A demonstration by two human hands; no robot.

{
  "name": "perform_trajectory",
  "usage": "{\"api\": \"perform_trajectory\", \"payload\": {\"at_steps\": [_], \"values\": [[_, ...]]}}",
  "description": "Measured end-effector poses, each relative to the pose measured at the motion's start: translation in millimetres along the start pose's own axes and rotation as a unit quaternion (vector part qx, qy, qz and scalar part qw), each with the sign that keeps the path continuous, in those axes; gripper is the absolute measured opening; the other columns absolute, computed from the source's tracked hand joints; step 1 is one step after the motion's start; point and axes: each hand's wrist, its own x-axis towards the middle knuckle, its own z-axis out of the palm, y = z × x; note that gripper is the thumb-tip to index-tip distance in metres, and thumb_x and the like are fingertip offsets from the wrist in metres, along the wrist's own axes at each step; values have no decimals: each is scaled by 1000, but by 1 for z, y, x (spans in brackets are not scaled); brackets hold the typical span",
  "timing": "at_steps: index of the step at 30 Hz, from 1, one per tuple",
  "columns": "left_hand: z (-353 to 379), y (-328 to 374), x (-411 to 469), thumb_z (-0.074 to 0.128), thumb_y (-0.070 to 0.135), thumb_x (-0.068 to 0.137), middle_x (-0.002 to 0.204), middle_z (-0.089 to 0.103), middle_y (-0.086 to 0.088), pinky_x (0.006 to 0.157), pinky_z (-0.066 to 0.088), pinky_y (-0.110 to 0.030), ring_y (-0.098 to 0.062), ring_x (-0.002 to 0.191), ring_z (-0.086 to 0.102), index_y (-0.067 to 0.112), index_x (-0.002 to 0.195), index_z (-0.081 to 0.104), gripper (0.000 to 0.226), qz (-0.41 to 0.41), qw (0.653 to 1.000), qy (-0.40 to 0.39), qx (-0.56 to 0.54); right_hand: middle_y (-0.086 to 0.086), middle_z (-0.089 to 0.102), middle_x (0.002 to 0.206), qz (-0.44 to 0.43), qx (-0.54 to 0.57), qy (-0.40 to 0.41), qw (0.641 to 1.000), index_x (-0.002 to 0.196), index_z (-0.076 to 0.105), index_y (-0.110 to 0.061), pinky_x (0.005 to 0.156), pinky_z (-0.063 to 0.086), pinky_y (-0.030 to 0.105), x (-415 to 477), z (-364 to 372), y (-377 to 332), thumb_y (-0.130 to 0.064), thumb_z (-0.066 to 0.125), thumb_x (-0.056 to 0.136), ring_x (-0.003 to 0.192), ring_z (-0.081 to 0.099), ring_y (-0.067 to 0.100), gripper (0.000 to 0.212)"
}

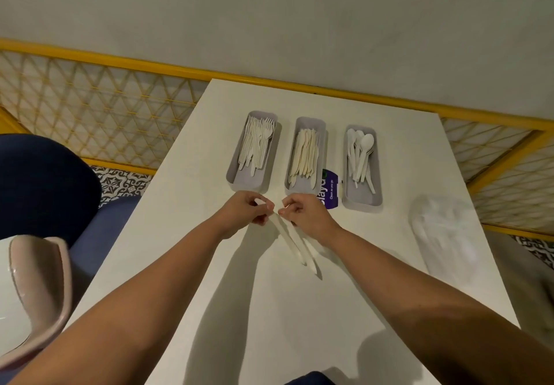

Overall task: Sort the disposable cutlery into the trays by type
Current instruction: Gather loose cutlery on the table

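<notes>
pieces: two pale flat pieces (295,243), knives by the look of them, held low over the table (239,309), just short of the trays' near ends
axis: long axis runs from the fingers back toward the person, slanted to their right; tapered tips point near, far ends sit in the fingers
left hand: (245,212) thumb and fingertips pinching a far end
right hand: (305,214) same pinch, almost touching the left; can't tell which hand has which piece
step: likely squaring the pair before the drop
how: keep both end pinches, swing tips in line with the tray's length, lower flat onto the pile
target: middle tray (308,120), knives
others: fork tray (233,172) left, spoon tray (362,202) right
</notes>
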Motion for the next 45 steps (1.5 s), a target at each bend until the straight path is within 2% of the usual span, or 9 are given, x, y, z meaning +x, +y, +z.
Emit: {"api": "perform_trajectory", "payload": {"at_steps": [4,10,18,24,28,31,35,39,45], "values": [[0,9,11,58,7,90,69,57,-11,63,54,-18,-15,59,54,-3,90,65,13,10,998,-34,-42,3,55,67,-8,67,40,997,79,61,-6,56,44,5,6,-1,-5,-2,66,83,61,50,8,7],[2,21,26,54,11,93,61,59,-3,62,52,-18,-12,56,55,1,82,65,18,0,995,-64,-71,1,58,72,29,130,66,989,75,62,-9,69,46,16,16,-4,-6,-7,69,82,70,53,11,10],[-8,47,59,52,5,94,65,52,-11,50,49,-14,-6,44,55,-2,92,61,12,-10,996,4,-90,3,56,74,75,69,12,995,100,52,-12,47,43,12,25,-16,-15,-17,48,97,56,50,12,7],[-10,65,87,53,2,92,70,54,-13,53,52,-14,-17,57,53,1,81,60,14,-14,994,34,-105,1,52,77,58,17,-36,998,112,54,-12,54,45,24,32,-37,-10,-10,53,94,56,51,13,19],[-3,74,105,50,1,93,70,54,-11,50,51,-16,-11,49,54,0,82,58,13,5,992,40,-119,-5,48,70,67,-25,13,997,107,57,-17,56,39,20,49,-45,-11,-9,44,96,62,46,13,18],[4,74,116,53,4,92,79,55,-8,51,49,-20,-15,58,53,2,102,56,11,1,997,67,-36,-1,56,81,69,-77,79,992,125,53,-7,65,39,19,67,-53,-11,-7,41,97,76,48,16,31],[12,64,124,59,10,89,81,56,-8,71,51,-36,-23,70,54,8,117,53,29,5,989,60,136,19,58,122,100,-129,133,978,135,41,-2,83,45,29,91,-62,-17,-2,37,96,103,57,27,39],[18,57,130,58,6,89,115,54,-16,77,43,-26,-25,92,57,11,128,50,40,43,959,49,276,20,53,128,132,-158,149,967,145,20,-4,93,45,31,115,-60,-22,4,44,92,117,54,31,59],[22,45,140,58,-1,85,125,48,-17,94,46,-34,-30,109,54,14,143,33,65,30,941,12,338,21,36,136,164,-232,125,950,138,31,0,95,43,31,137,-55,-31,8,46,90,118,50,32,50]]}}
